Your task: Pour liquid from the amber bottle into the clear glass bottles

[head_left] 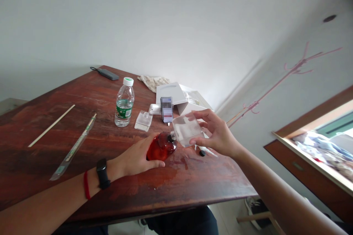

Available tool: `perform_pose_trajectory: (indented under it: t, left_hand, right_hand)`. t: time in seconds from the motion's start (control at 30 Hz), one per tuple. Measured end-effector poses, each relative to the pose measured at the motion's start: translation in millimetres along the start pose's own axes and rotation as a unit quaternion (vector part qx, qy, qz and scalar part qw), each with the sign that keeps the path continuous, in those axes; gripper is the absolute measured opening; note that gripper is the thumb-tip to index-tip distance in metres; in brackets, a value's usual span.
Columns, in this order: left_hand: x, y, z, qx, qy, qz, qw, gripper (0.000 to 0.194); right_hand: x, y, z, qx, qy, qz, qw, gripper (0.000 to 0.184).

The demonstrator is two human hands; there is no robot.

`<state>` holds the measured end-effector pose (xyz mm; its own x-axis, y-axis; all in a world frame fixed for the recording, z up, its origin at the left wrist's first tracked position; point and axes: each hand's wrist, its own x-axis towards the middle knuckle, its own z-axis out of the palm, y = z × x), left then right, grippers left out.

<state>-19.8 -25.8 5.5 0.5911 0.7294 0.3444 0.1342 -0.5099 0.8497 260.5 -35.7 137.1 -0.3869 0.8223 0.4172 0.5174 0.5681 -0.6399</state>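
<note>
Wrapped around a reddish-amber bottle (162, 147) on the table is my left hand (138, 157), closed on its side. The amber bottle leans to the right, its dark neck uncapped. My right hand (214, 132) grips a clear square glass bottle (188, 130) by its sides, tipped sideways. The clear bottle's neck meets the amber bottle's mouth; whether liquid is flowing I cannot tell. A black cap (202, 153) lies below my right hand, beside a partly hidden white piece (210, 150). Wet spots show on the table near the amber bottle.
On the wooden table (104, 154) are a water bottle (124, 106), another clear square bottle (143, 122), a phone (167, 112), white boxes (171, 93), a cloth (153, 82), a grey device (106, 73), a stick (52, 125) and wrapped chopsticks (75, 147). A pink rack (275, 84) stands right.
</note>
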Motion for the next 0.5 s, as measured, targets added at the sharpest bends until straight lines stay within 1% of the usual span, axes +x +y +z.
perform_pose_trajectory:
  t: [0.3,0.5]
  left_hand:
    - [-0.1,-0.1,0.2,-0.001,-0.001,0.01,1.0,0.082]
    - [-0.4,0.5,0.8,0.006,0.004,-0.008,1.0,0.084]
  right_hand:
    - [1.9,-2.1,0.5,-0.01,0.006,-0.01,1.0,0.066]
    - [2.5,0.4,-1.1,-0.013,-0.007,0.0,1.0,0.068]
